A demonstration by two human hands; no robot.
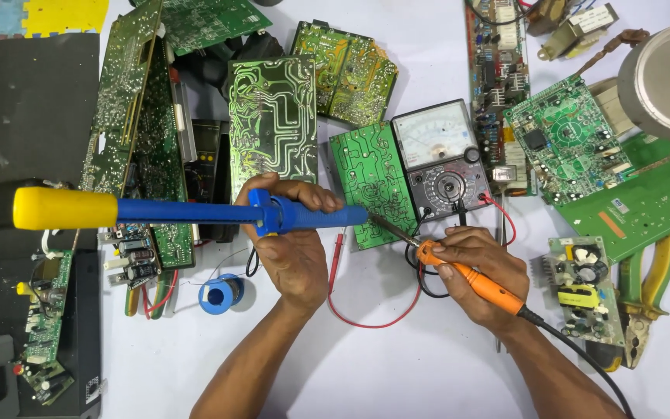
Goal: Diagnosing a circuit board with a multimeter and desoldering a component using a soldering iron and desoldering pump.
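While the left hand [292,248] has its fingers wrapped around a blue solder sucker [195,211] with a yellow plunger end (held level across the view), its tip lies over a small green circuit board [372,185] on the white table [397,365]. The right hand [478,271] has its fingers closed on an orange soldering iron [471,275], whose metal tip touches the same board's lower right edge. Just beside the board sits an analog meter [441,159] with red and black leads. A blue solder spool [221,293] lies near the left wrist, and yellow-handled pliers [649,299] rest well apart at the right.
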